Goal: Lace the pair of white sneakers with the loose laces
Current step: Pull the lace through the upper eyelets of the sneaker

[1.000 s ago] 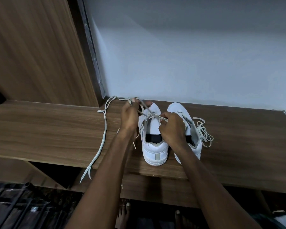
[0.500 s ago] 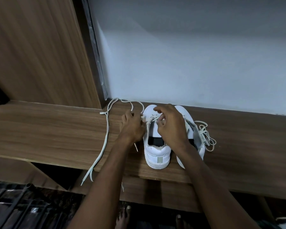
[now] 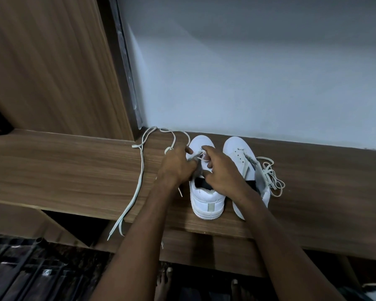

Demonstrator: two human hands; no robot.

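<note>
Two white sneakers stand side by side on a wooden shelf (image 3: 63,170), toes toward the wall. Over the left sneaker (image 3: 206,200) my left hand (image 3: 178,165) pinches its lace at the eyelets. My right hand (image 3: 223,170) meets it there, thumb and forefinger pinched on the same lace near the toe end. That long white lace (image 3: 139,177) loops behind the shoe, runs left and hangs over the shelf's front edge. The right sneaker (image 3: 239,155) is partly hidden by my right wrist, and its lace (image 3: 271,177) lies bunched on the shelf beside it.
A pale wall (image 3: 248,72) rises just behind the shoes. A tall wooden panel (image 3: 48,61) closes off the left. The shelf's front edge runs just below the heels, with a lower shelf, dark floor and bare toes (image 3: 167,272) beneath it.
Both hands dropped from a raised, taut lace to the left sneaker's eyelets near the toe. My right hand came off the right sneaker, baring its toe. The lace loop now lies slack behind the shoe.
</note>
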